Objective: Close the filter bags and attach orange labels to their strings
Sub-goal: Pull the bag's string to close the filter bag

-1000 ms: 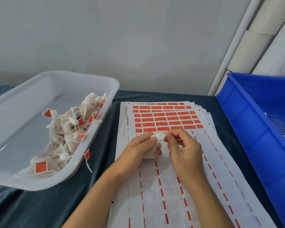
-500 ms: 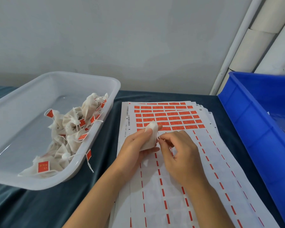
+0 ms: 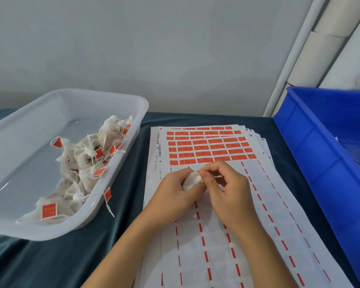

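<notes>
Left hand [image 3: 175,192]: curled around a small white filter bag [image 3: 192,180], gripping it from the left above the label sheets.
Right hand [image 3: 227,190]: fingers bent, thumb and forefinger pinching at the top right of the bag; whether a string lies between them cannot be told.
Bag: held between both hands, off the sheets, just below the lowest row of orange labels; only its white upper part shows between the fingers.
Label sheets [image 3: 216,235]: a fanned stack of white sheets lying flat on the tabletop [image 3: 50,260], directly under the hands. The near part of the top sheet is peeled, leaving only orange dashes between blank cells.
Orange labels [image 3: 208,148]: several full rows at the far end of the top sheet, beyond the hands.
Clear tray [image 3: 19,225]: on the tabletop to the left of the sheets, well apart from the hands.
Finished bags [image 3: 81,163]: a heap along the tray's right side, each with an orange label on its string; one label [image 3: 108,194] hangs over the tray's rim.
Blue bin [image 3: 320,152]: at the right edge, beside the sheets; its contents are mostly out of view.
Tabletop: covered in dark teal cloth.
</notes>
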`<state>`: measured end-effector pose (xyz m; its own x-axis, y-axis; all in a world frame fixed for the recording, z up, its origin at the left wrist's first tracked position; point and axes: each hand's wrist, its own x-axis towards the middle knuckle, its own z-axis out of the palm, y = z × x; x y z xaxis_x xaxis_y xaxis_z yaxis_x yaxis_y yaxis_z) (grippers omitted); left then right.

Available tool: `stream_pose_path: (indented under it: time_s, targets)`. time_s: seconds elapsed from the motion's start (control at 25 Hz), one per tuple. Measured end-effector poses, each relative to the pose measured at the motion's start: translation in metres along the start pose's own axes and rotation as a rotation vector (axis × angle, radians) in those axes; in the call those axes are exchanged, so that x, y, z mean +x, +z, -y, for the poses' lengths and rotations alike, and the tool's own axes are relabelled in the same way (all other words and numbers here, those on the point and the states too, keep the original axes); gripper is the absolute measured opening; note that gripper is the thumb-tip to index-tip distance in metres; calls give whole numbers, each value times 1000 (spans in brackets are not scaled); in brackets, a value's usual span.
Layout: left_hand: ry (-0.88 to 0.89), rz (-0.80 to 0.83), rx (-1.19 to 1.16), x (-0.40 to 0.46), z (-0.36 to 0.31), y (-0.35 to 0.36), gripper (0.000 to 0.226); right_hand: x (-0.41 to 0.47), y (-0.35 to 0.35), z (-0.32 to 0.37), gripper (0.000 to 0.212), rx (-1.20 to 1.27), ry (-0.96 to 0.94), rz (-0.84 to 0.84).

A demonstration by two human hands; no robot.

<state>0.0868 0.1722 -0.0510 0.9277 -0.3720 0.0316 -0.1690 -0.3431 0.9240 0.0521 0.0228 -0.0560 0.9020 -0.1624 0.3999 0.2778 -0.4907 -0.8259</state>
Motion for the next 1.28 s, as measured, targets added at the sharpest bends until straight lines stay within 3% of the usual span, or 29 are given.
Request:
stream_pose_path:
  time_s: [0.2,0.48,0.72,0.92,1.28]
  targets:
    - [19,-144,47,1,7,5,15,1,-3,3,2,48,5,-26]
    - [159,-116,87,-3,6,6,12,3,-8,3,21,222,207,-23]
    - [221,-110,-144,-6,-2,3,6,6,-14,3,26,430,356,85]
    - [116,-196,-258,-3,-1,2,6,3,-7,3,11,311,289,104]
    - [-21,-223,-278,1,-2,2,11,3,-2,-2,7,114,176,121]
